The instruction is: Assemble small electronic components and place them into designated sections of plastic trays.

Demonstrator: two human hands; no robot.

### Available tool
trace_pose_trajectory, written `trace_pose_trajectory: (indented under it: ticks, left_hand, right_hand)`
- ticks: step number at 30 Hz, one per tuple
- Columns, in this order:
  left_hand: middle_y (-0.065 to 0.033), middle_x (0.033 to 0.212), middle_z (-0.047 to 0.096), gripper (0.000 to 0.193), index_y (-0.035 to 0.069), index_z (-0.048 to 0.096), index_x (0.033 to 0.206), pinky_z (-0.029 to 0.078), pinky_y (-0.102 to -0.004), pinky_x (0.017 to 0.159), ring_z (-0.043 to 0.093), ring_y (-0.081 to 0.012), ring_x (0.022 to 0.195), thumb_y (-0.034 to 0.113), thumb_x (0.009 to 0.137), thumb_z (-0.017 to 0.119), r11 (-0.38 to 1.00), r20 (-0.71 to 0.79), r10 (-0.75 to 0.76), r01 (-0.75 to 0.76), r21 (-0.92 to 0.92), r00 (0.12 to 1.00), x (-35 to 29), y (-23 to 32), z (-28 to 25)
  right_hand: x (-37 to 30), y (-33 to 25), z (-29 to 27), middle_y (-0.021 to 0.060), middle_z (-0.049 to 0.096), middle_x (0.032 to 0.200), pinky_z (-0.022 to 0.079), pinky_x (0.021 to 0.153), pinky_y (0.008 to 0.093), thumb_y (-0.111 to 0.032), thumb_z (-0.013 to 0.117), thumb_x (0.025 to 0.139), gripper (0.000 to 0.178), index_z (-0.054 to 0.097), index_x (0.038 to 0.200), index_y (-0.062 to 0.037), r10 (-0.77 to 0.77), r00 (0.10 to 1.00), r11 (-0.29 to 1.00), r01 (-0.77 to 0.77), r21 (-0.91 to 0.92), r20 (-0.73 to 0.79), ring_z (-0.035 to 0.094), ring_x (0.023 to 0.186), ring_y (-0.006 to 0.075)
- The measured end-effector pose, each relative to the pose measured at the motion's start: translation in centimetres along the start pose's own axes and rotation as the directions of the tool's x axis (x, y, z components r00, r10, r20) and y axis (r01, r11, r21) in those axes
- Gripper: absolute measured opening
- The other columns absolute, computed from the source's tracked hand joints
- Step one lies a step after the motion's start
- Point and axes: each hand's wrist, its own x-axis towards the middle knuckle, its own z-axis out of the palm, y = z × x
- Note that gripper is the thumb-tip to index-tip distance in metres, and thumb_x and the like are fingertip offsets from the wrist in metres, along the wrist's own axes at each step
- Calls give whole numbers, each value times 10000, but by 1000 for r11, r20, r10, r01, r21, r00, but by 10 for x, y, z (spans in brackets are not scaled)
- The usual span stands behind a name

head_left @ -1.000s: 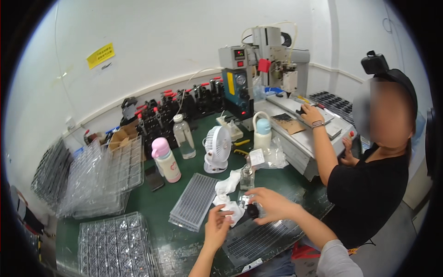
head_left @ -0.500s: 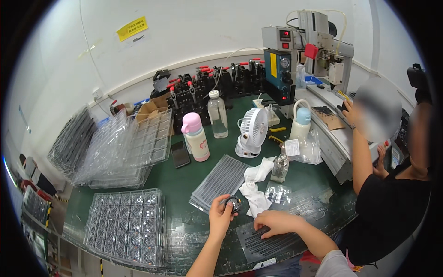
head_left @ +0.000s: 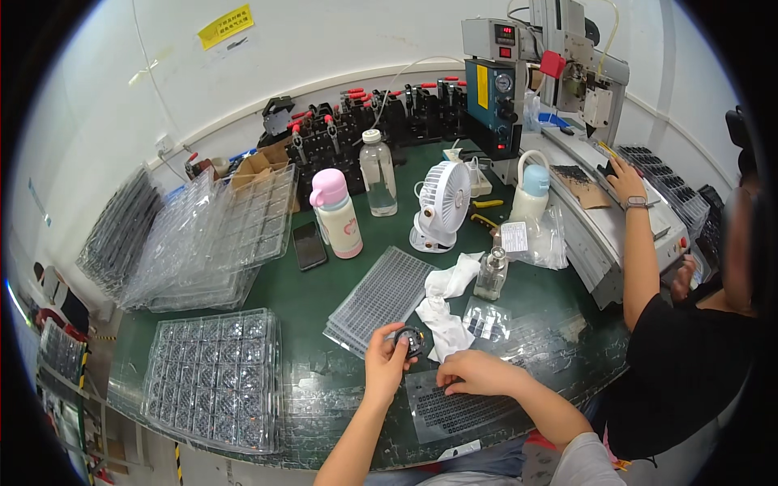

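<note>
Nearest, on the dark green worktop (head_left: 308, 300), the right hand (head_left: 474, 374) lies palm down with fingers curled onto a flat clear plastic tray (head_left: 454, 409) of small dark cells; whether its grip pinches a part there cannot be told. Just left of it the left hand (head_left: 384, 360) is raised slightly, its fingertips pinched around a small round black part (head_left: 412, 341) with a shiny centre, held just above the near edge of a grey ribbed tray stack (head_left: 381, 298). Touching that part's right side lies a crumpled white cloth (head_left: 444, 312), soft and folded, running up to a small clear glass bottle (head_left: 491, 274) with a metal cap. A small clear bag of dark pieces (head_left: 486, 322) lies between cloth and right hand. At near left sits a stack of clear blister trays (head_left: 215, 377) filled with rows of dark parts; farther left, a tall leaning pile of empty clear trays (head_left: 207, 239). Mid-worktop stand a black phone (head_left: 309, 245) lying flat, one white flask with a pink lid (head_left: 335, 212), one clear plastic water bottle (head_left: 378, 174), one white round desk fan (head_left: 442, 206) and a white jug with a pale blue lid (head_left: 531, 190). At right a co-worker in a black shirt (head_left: 689, 364) reaches a hand (head_left: 626, 178) onto a grey machine bed. Far back, black clamps with red handles (head_left: 348, 121) line the wall beside a grey dispensing machine (head_left: 543, 65).
</note>
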Motion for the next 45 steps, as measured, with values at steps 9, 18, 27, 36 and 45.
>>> trace_pose_trajectory:
  ticks: [9, 18, 27, 36, 45]
  left_hand:
    - [-64, 814, 644, 273, 47, 484, 1181, 426, -189, 532, 575, -89, 600, 110, 923, 545, 999, -5, -28, 28, -30, 1000, -1, 0, -1]
    - [-45, 830, 628, 249, 75, 505, 1167, 435, -194, 551, 576, -87, 661, 134, 929, 549, 975, 81, -150, 161, -154, 985, -4, 3, -1]
    - [-38, 851, 619, 185, 78, 552, 1086, 377, -152, 481, 560, -70, 702, 173, 928, 558, 907, 234, -312, 362, -217, 921, -5, 9, 0]
    - [-49, 843, 646, 178, 66, 558, 1081, 366, -160, 486, 559, -59, 668, 158, 929, 554, 926, 270, -274, 328, -185, 923, -9, 11, 3]
    - [-40, 838, 647, 179, 71, 562, 1085, 364, -154, 488, 563, -54, 676, 158, 929, 555, 939, 284, -257, 308, -152, 924, -8, 6, 1]
  right_hand:
    - [-2, -10, 8, 54, 587, 801, 476, 696, 367, -197, 677, 753, 135, 596, 794, -97, -74, 995, 958, 54, -283, -60, 601, 792, 242]
    - [-4, -15, 8, 60, 580, 840, 469, 731, 366, -169, 649, 772, 94, 596, 793, -94, -36, 996, 961, 12, -277, -82, 587, 821, 261]
    - [-2, -21, -8, 96, 504, 1137, 491, 862, 291, -35, 623, 844, 53, 603, 891, -22, 219, 872, 817, 81, 571, -438, 557, 1026, 175]
    - [3, -13, 1, 100, 507, 1151, 472, 911, 282, -31, 630, 843, 93, 627, 925, 13, 249, 905, 605, 131, 785, -344, 539, 1047, 161]
    - [3, -13, 4, 111, 521, 1137, 486, 911, 293, -8, 645, 820, 94, 648, 911, 17, 276, 894, 618, 117, 778, -353, 545, 1047, 181]
